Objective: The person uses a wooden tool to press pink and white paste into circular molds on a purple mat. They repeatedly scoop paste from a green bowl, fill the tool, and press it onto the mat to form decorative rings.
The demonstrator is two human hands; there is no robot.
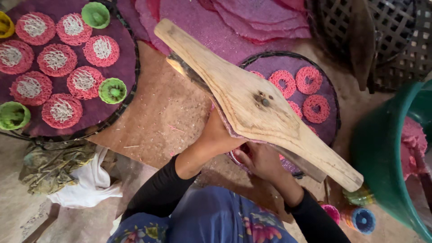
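Note:
A long wooden press [252, 96] of two hinged boards lies slantwise over a round woven tray [330, 96]. The tray has a purple mat and several pink noodle rings [316, 108]. My left hand [216, 135] reaches up under the middle of the press and grips its underside. My right hand [261, 159] sits just beside it at the tray's near rim, below the press. Its fingers are curled and partly hidden by the wood, so what it holds is unclear.
At left, a second round tray [130, 49] holds several pink rings topped with white noodles and small green cups [112, 90]. Purple mats [252, 20] are stacked at the back. A green tub [382, 153] of pink dough stands right, baskets [396, 36] behind, cloths [67, 173] lower left.

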